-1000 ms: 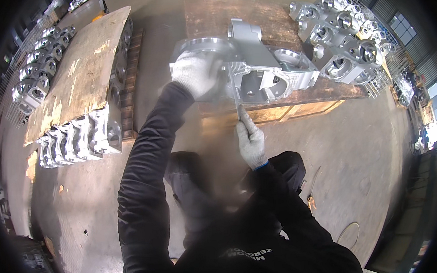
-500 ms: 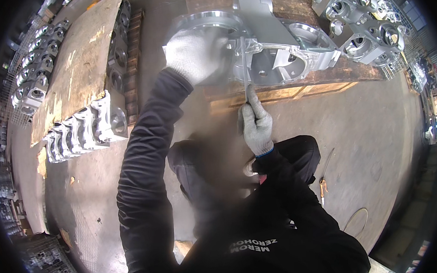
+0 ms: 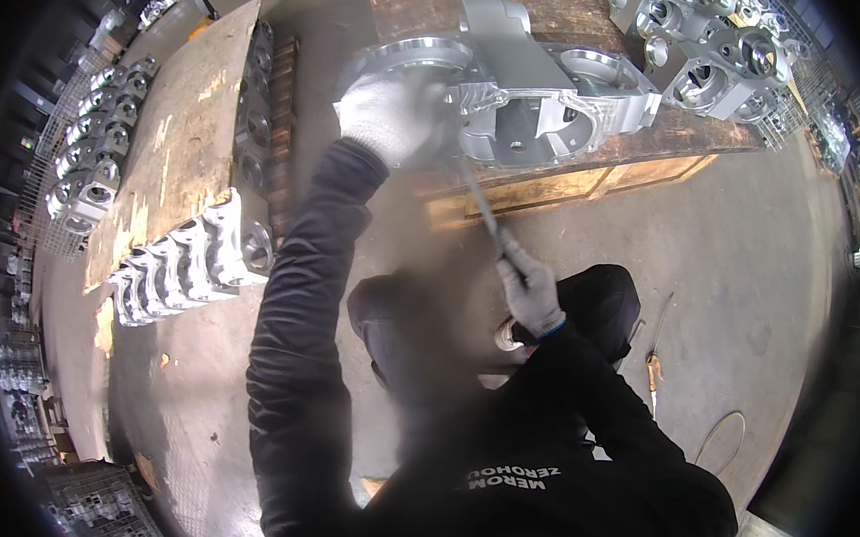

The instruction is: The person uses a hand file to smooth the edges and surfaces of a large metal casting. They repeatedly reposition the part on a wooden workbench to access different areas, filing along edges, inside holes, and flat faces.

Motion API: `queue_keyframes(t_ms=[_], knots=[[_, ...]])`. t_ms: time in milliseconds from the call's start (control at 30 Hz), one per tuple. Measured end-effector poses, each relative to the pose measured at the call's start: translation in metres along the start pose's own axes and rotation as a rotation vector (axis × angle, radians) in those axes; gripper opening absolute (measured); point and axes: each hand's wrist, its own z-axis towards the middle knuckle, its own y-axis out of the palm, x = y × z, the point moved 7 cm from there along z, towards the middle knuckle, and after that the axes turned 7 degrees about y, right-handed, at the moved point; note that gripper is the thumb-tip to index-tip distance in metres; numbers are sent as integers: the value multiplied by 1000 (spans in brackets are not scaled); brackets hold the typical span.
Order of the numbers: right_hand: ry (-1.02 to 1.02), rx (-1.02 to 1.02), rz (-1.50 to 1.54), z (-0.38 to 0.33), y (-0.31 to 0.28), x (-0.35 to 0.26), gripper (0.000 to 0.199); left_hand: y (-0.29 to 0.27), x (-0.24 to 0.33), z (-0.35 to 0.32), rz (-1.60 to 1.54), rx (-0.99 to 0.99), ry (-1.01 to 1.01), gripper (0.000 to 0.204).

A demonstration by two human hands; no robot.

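A large silver metal casting (image 3: 508, 59) with round bores and open pockets rests on a brown wooden platform (image 3: 707, 133) ahead of me. My left hand (image 3: 383, 116), in a white glove, is closed over the near left part of the casting beside its big ring; glare and blur soften its fingers. Below the casting my right hand (image 3: 533, 292), in a grey-white glove, grips a long thin metal file (image 3: 482, 204). The file slants up and left, its far end blurred near the casting's front edge. The glove hides its lower end.
More castings (image 3: 708, 64) crowd the platform's right side. To the left, a plywood sheet (image 3: 171, 137) separates rows of castings (image 3: 178, 259) on a pallet. An air gun (image 3: 654, 368) with an orange handle and a thin hose loop (image 3: 723, 442) lie on the floor at right.
My right hand has drawn down and slightly right, pulling the file back and tilting it from upright to slanted. My left hand stays at the same part of the casting while the view shifts slightly.
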Motion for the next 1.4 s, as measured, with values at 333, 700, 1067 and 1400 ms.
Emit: queue_keyframes(t_ms=[333, 700, 1067, 1400], knots=[[142, 63, 409, 51, 15, 30, 50, 2, -4, 0, -75, -19, -23, 43], [252, -42, -219, -42, -31, 31, 52, -15, 15, -2, -8, -6, -59, 28], [-149, -224, -749, 178, -72, -158, 49, -4, 36, -57, 81, 345, 110, 20], [81, -484, -974, 285, -89, -149, 49, -2, 33, -59, -96, 370, 75, 22]])
